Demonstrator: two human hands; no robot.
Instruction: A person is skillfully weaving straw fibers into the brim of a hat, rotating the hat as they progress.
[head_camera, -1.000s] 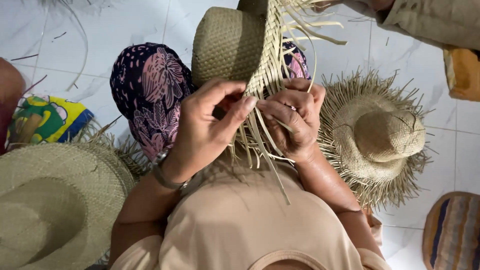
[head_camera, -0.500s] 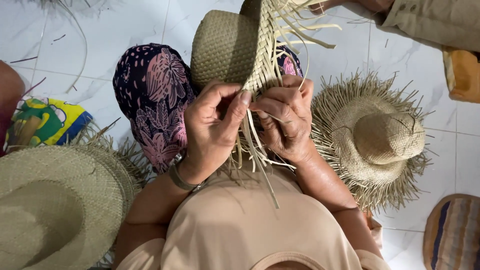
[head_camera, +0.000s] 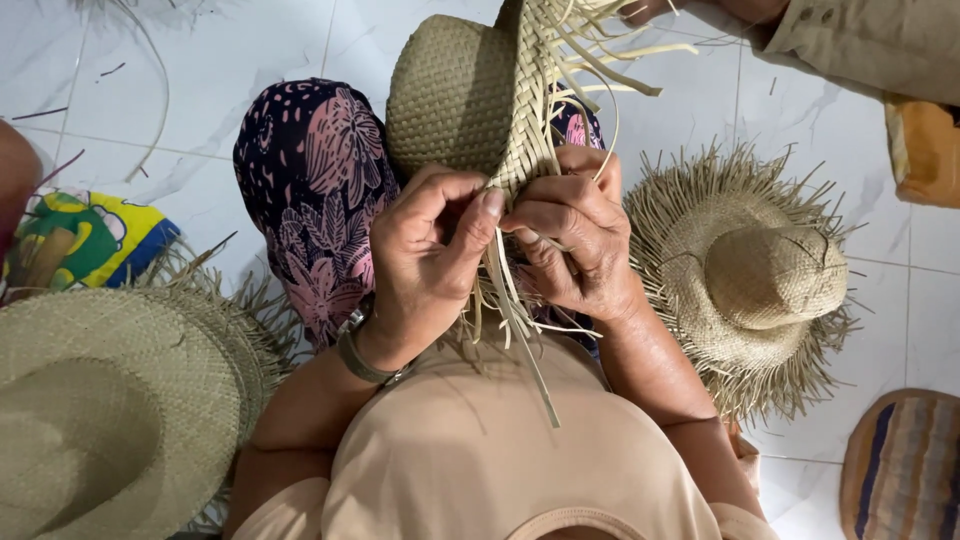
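The unfinished woven straw hat (head_camera: 455, 95) sits in front of the person's chest, tipped on its side, crown to the left and its half-plaited brim (head_camera: 535, 130) running down into both hands. Loose straw strands (head_camera: 520, 330) hang from the brim's edge toward the beige top (head_camera: 480, 450), and more spray out at the upper right.

The left hand (head_camera: 425, 265) pinches the brim edge between thumb and bent fingers — closed tight on the straw. The right hand (head_camera: 575, 245) grips the same edge from the other side, fingers curled around the strands; exactly which strand each finger holds is hard to make out.

Beneath the hat lies dark floral cloth (head_camera: 310, 190) over the person's legs. On the white tiled floor (head_camera: 210, 90), a fringed straw hat (head_camera: 745, 275) rests just right of the right forearm, and a larger finished hat (head_camera: 110, 400) lies at the lower left — a colourful bag (head_camera: 85, 240) above it. A striped cushion (head_camera: 900, 470) shows at the lower right corner.
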